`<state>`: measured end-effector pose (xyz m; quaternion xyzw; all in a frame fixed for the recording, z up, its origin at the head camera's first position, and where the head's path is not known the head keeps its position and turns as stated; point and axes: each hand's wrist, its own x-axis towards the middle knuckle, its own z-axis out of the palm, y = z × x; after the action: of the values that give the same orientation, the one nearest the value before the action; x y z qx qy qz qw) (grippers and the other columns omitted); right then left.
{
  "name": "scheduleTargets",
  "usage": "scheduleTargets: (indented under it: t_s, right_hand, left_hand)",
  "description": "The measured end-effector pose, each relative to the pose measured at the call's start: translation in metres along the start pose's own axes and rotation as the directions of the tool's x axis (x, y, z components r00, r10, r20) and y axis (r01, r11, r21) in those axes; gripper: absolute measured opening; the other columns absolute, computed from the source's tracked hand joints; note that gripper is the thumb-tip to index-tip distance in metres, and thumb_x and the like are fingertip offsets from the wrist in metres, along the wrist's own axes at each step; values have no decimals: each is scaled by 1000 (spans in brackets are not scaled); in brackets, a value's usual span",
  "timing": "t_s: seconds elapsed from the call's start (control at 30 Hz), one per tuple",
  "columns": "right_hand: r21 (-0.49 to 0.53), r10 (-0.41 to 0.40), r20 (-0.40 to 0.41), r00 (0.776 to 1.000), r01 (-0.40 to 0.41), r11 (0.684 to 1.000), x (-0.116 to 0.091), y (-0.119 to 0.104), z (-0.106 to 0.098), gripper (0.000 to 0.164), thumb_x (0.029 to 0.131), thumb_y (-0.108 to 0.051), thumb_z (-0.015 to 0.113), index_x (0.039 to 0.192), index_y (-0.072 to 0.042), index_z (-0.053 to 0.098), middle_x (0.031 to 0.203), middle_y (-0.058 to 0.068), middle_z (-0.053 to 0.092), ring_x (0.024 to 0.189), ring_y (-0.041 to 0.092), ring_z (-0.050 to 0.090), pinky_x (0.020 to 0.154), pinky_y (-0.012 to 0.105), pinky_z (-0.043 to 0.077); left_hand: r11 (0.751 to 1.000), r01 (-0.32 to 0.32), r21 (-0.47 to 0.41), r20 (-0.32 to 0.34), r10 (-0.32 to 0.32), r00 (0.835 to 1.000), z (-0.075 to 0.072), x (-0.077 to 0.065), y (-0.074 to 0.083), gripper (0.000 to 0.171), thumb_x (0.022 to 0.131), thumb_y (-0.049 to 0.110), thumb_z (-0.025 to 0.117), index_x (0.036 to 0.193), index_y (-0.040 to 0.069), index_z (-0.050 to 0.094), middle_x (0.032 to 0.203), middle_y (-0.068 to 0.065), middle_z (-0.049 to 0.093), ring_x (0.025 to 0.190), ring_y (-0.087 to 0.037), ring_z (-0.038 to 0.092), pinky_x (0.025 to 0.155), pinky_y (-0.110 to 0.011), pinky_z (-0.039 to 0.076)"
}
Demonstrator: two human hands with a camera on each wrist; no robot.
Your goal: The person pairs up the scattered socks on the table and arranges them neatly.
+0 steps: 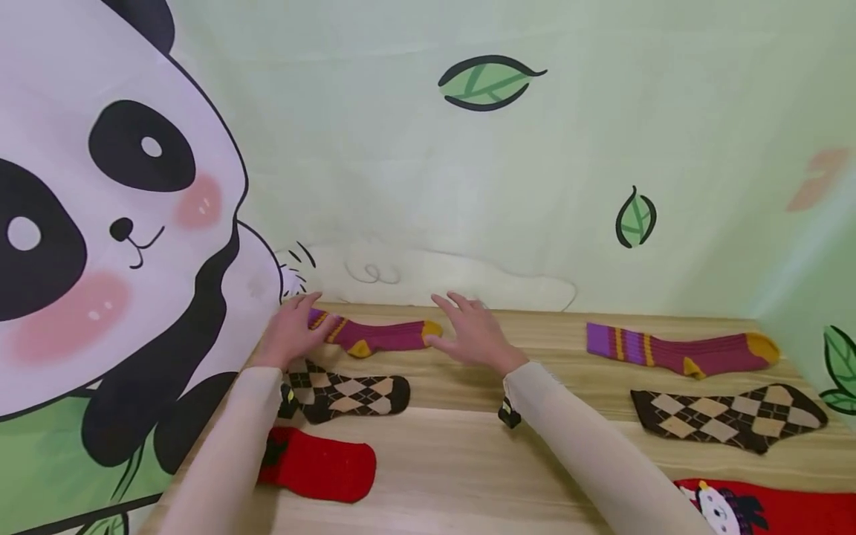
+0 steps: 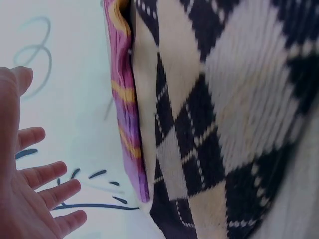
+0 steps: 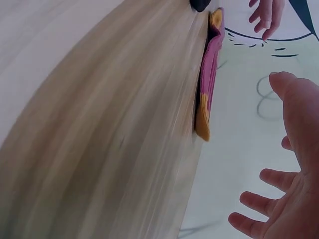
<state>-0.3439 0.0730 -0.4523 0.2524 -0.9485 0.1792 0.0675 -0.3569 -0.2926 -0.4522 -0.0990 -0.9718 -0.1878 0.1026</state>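
At the back left of the table lies a purple sock with yellow stripes, heel and toe (image 1: 394,336). My left hand (image 1: 294,334) hovers over its cuff end, fingers spread and holding nothing. Beside the sock's yellow toe is my right hand (image 1: 476,333), its fingers also apart; the right wrist view shows the palm (image 3: 299,204) facing the wall with nothing in it. Nearer to me, partly behind the left wrist, lies a black and beige argyle sock (image 1: 354,396). A red sock (image 1: 328,467) lies in front of that, its cuff end hidden by the left forearm.
On the right side lie a matching purple sock (image 1: 709,354), an argyle sock (image 1: 729,417) and a red sock with a white animal figure (image 1: 802,511). Behind the wooden table (image 1: 468,461) rises a pale green cloth wall (image 1: 374,148) with a printed panda on the left.
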Motion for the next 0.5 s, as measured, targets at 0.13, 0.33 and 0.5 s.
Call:
scheduleTargets:
  t_s: [0.13,0.33,0.5]
  right_hand:
    - [-9,19,24,1000,-19,1000,6,-5,6,82,96,-60,61,162,-22,31,160,16,38,136,44,47,108,63,40]
    - [13,-4,40,999,3,1000,14,-11,15,79,97,-59,61,162,-24,32,157,11,45,138,37,48,111,58,40]
    - [47,4,7,1000,-5,999,20,-11,23,74,97,-55,63,160,-25,37,155,11,48,135,35,51,108,56,43]
  left_hand:
    - [999,35,-5,27,-35,999,4,5,-11,74,102,52,56,154,2,40,155,-32,36,141,-52,35,112,-68,32]
    - [995,100,5,30,-100,994,9,9,-20,72,102,48,56,152,-1,40,153,-36,35,139,-56,34,109,-72,32]
    - [989,148,-4,50,-148,988,11,16,-18,68,104,42,56,152,-3,39,151,-39,34,136,-58,35,108,-72,32]
